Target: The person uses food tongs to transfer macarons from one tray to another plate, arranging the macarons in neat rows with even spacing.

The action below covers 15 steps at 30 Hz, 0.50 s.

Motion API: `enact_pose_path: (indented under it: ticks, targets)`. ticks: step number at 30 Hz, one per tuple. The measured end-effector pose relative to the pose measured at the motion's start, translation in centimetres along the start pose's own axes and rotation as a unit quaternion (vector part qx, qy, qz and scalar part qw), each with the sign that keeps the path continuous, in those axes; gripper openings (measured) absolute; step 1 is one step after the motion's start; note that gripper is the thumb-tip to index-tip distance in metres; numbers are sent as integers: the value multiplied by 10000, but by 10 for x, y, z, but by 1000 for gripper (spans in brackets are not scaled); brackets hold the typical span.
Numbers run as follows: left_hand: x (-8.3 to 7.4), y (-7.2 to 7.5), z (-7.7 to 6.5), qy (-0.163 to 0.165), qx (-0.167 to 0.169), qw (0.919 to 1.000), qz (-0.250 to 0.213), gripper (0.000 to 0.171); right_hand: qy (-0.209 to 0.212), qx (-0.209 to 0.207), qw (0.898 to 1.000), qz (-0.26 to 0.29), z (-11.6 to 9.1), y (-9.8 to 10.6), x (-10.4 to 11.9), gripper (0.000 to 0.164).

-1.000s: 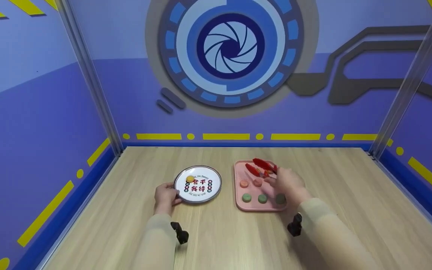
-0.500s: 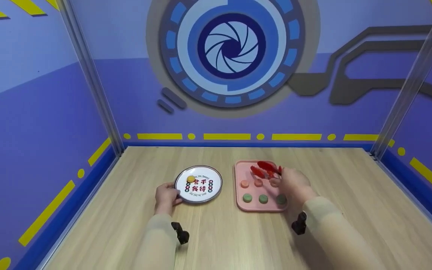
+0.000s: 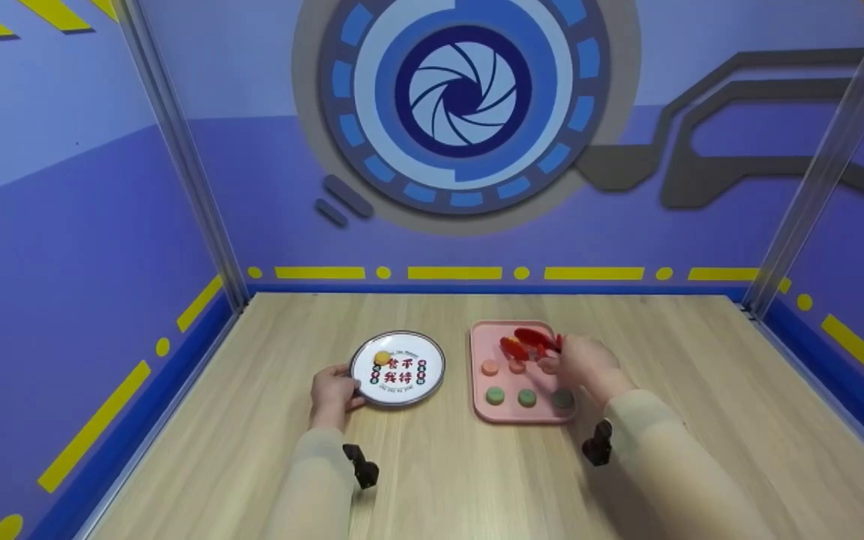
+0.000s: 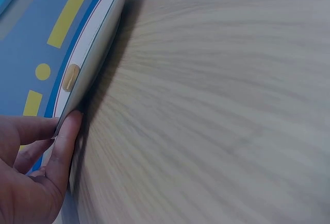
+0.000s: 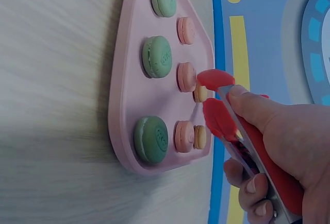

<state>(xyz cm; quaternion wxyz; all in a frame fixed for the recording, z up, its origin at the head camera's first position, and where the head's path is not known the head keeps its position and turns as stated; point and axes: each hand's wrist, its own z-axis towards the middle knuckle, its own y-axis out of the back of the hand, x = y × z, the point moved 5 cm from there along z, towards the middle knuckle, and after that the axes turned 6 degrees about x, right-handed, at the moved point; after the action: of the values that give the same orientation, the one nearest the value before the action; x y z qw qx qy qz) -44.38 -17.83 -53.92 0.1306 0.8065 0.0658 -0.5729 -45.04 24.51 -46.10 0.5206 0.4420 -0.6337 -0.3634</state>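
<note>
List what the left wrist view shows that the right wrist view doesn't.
Left wrist only: the left hand and the yellow round macaron on the round white plate. Right wrist only: the right hand gripping red-tipped metal tongs, and the pink rectangular tray of green, pink and yellow macarons. Both: the pale wood table, yellow-marked blue wall, and apparently the plate, at the right wrist's top edge.

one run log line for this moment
left hand holds plate, yellow macaron on it | right hand holds tongs, tips apart, over tray | tray: three green macarons, three pink macarons, two yellow macarons
</note>
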Motion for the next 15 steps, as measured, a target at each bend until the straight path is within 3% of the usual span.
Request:
enact_pose_path:
  ticks: [11,15]
  targets:
    - [0,0,-1,30,32,10000,-9,52,-136,150,9994,272,3,-2,-1,40]
    - [0,0,-1,8,28,10000,6,51,4,35,9999,-102,4,0,1,41]
